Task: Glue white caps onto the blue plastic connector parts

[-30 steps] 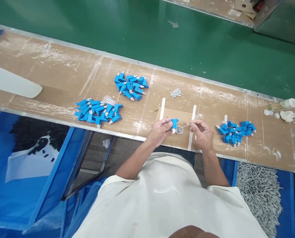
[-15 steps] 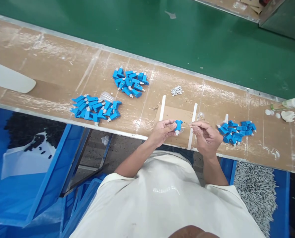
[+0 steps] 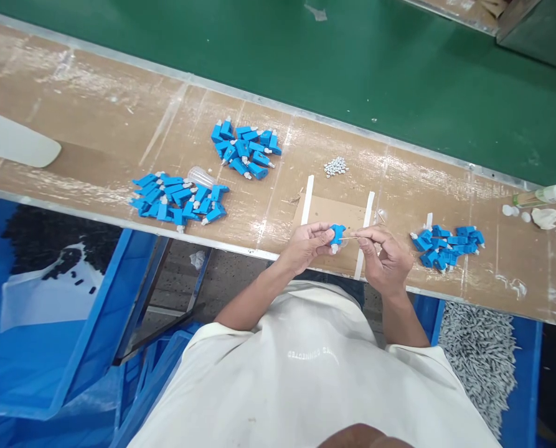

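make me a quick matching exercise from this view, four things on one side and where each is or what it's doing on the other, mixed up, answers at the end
1. left hand
2. right hand
3. small pile of pale pieces
4. large heap of grey pieces

A. in a blue bin, lower right
B. pinching a thin stick
C. just beyond the cardboard sheet
D. holding a blue part

Pairs: 1-D, 2-B, 3-C, 4-A
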Motion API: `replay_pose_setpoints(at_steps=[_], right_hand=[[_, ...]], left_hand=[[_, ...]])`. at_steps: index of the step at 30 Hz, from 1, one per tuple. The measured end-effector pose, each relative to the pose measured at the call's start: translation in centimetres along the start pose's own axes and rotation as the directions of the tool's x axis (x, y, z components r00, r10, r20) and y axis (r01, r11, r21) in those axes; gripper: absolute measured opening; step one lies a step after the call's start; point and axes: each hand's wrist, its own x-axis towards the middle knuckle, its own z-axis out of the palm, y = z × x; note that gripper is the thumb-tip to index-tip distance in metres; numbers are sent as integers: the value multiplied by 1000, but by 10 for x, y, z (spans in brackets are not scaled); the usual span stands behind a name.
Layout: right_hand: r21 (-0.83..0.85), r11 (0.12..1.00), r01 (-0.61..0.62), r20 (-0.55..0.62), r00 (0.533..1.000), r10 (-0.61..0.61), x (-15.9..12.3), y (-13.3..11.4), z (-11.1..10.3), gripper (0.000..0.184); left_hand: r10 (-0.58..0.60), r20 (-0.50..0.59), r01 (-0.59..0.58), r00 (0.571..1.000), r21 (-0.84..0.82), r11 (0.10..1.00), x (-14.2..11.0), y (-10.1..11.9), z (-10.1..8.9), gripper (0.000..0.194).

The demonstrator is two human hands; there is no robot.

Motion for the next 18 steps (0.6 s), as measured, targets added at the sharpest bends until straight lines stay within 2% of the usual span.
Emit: replay_pose_setpoints(at_steps=[6,11,14,18], right_hand=[[-43,994,103,38,994,-101,3,-3,-3,17],[-42,994,104,38,994,-102,3,-2,-3,18],[21,998,59,8,998,-59,1,-2,-2,16],[126,987,-98,-147,982,116,-2,1,-4,10]], left_hand=[[2,7,-2,1000,-8,1000,1,-1,-2,59],[-9,29,9,1000,2,1000,1,-2,-4,58],[-9,37,9,999,-4,1000,0,0,-5,56],[-18,46,19,999,-25,1000,-3,4,-6,55]])
